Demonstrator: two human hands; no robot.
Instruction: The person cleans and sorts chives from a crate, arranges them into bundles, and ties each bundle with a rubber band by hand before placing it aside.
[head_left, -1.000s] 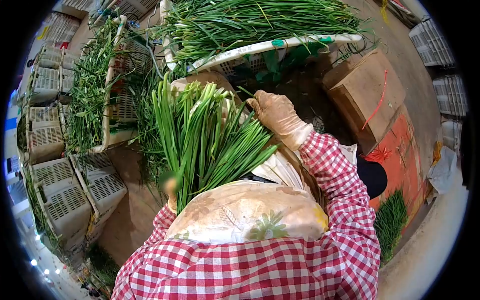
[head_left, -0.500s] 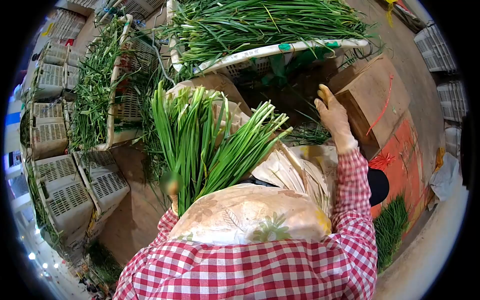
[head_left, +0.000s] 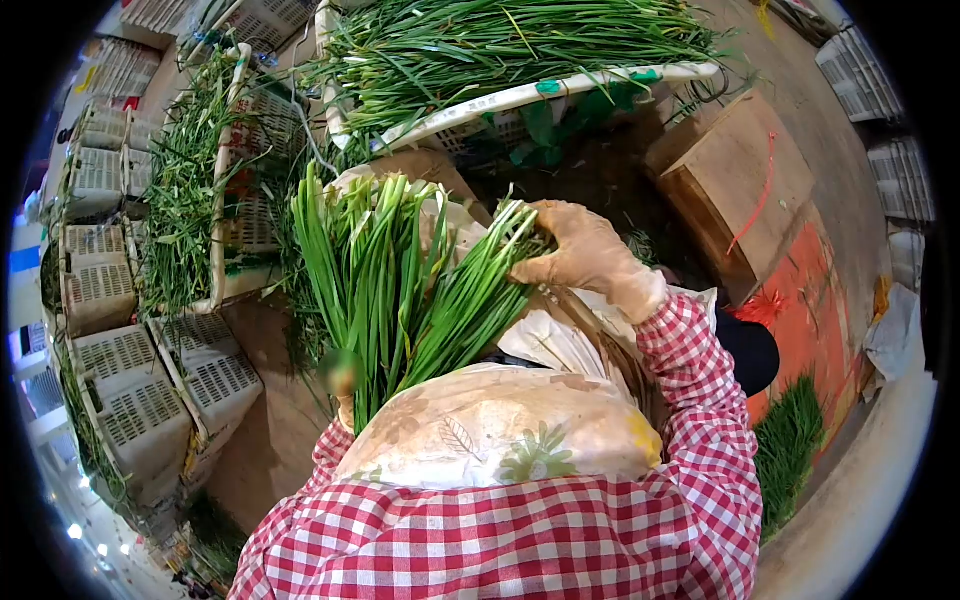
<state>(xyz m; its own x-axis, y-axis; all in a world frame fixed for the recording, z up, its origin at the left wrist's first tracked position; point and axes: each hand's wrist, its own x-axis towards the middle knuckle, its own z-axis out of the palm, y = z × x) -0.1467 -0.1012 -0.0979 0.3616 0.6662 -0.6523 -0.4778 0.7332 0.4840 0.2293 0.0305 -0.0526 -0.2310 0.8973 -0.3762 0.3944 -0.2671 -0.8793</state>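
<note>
A large bunch of garlic chives (head_left: 385,270) lies over my lap, fanned into two parts, pale stem ends pointing away from me. My left hand (head_left: 343,388) is at the lower left edge of the bunch, where the leaves converge; it appears closed around them, though a blur and the leaves hide most of its fingers. Gloved, my right hand (head_left: 592,258) curls thumb and fingers around the pale ends of the right-hand part. A stained floral apron (head_left: 500,420) covers my lap under the leaves.
Ahead stands a white crate (head_left: 520,98) heaped with more chives. To the left, another crate (head_left: 222,180) holds loose leaves, beside several stacked crates (head_left: 130,385). A cardboard box (head_left: 745,185) with a red string is at right, near a small chive pile (head_left: 790,450).
My right hand has moved left and toward me, from beside the cardboard box to the stem ends, and its fingers have closed on them. My left hand stays put.
</note>
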